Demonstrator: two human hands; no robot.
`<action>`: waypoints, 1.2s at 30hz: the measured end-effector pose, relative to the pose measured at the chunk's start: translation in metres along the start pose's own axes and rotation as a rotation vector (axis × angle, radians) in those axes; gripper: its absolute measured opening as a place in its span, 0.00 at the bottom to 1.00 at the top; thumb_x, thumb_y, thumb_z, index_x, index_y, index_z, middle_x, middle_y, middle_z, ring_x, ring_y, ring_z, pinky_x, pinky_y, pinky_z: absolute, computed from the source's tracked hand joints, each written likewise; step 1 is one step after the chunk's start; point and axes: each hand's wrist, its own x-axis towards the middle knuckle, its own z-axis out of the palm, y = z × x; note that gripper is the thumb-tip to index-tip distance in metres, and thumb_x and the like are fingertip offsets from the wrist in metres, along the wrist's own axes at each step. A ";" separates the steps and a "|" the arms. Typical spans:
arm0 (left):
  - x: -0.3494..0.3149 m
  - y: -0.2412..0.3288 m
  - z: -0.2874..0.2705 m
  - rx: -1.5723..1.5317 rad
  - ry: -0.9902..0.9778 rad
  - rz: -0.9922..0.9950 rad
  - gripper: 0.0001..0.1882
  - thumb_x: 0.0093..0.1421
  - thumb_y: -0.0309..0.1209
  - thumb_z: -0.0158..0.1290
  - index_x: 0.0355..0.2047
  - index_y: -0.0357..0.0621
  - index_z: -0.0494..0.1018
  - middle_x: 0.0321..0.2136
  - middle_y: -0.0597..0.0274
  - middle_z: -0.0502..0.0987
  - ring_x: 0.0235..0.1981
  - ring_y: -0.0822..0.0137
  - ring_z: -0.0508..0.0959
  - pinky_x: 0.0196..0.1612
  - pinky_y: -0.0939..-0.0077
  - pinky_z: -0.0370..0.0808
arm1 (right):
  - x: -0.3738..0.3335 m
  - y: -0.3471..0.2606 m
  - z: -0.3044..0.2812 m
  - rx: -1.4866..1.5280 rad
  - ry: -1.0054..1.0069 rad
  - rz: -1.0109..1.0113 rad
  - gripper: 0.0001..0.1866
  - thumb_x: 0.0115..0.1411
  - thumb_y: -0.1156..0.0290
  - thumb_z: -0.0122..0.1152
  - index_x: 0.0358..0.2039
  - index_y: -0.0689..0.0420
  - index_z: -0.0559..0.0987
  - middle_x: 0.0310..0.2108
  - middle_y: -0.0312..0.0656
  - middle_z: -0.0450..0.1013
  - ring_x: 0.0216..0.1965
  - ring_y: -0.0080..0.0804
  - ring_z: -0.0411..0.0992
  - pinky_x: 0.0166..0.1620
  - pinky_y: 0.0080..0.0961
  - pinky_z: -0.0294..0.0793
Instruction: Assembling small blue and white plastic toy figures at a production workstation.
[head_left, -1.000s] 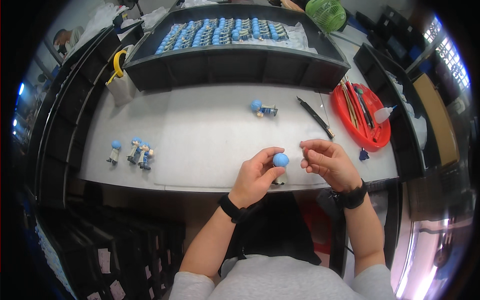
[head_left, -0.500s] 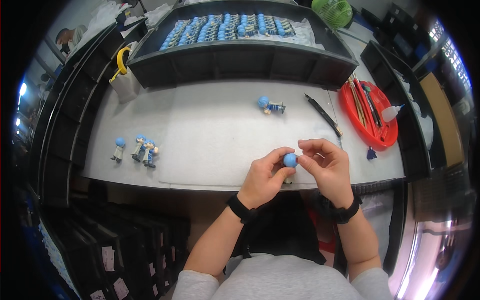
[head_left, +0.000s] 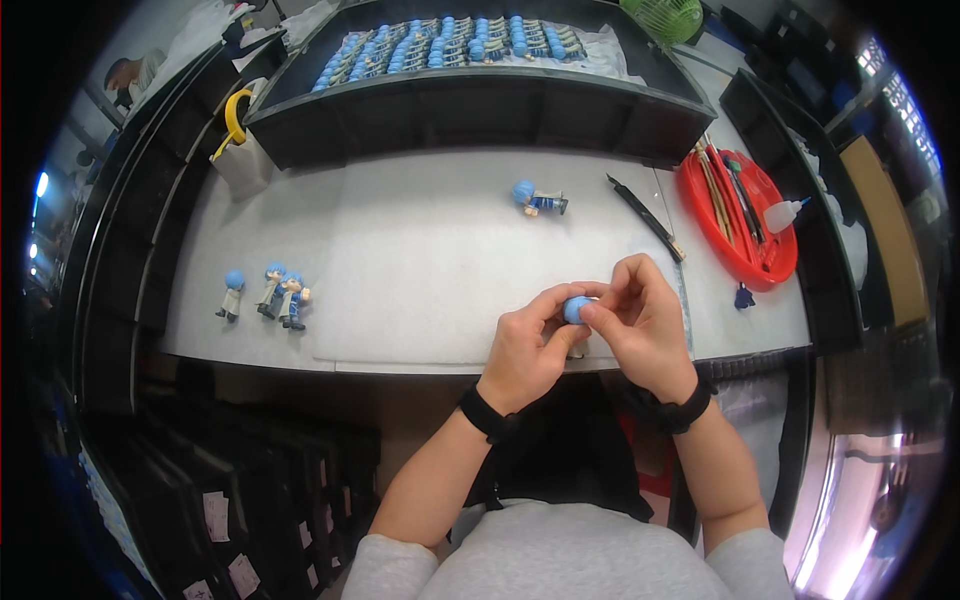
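A: In the head view, how do the left hand [head_left: 528, 352] and the right hand [head_left: 650, 335] stand?
B: Together, near the front edge of the white worktop [head_left: 430, 250]. The left one grips a small figure [head_left: 576, 310] between its thumb and fingers. The right thumb is up against the figure's round blue head, with the fingers curled above it. I can't tell whether the right one pinches anything else.
A: How much of that figure shows?
B: Mainly the blue head; the fingers hide most of the body.
A: What lies around them?
B: Farther up, another blue-haired figure [head_left: 548, 201] lies on its side. Right of it, a slim black tool [head_left: 645, 218] lies at a slant, near a red tray [head_left: 747, 280] of brushes [head_left: 714, 205] and a small white bottle [head_left: 782, 215]. A little dark blue piece [head_left: 743, 297] sits just below the tray.
A: And on the left?
B: Three more figures [head_left: 269, 292], two close together and one slightly apart.
A: Along the back?
B: A big black bin [head_left: 480, 118] with rows of blue-headed figures [head_left: 440, 48], and left of it a pale container [head_left: 241, 168] with something yellow [head_left: 233, 115] at its top.
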 end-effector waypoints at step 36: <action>0.001 -0.002 0.002 0.026 0.042 0.019 0.17 0.51 0.15 0.50 0.44 0.30 0.68 0.35 0.56 0.76 0.36 0.72 0.75 0.41 0.80 0.73 | 0.000 0.010 -0.004 0.107 0.059 -0.023 0.19 0.50 0.86 0.57 0.32 0.57 0.57 0.24 0.38 0.68 0.40 0.31 0.73 0.45 0.21 0.71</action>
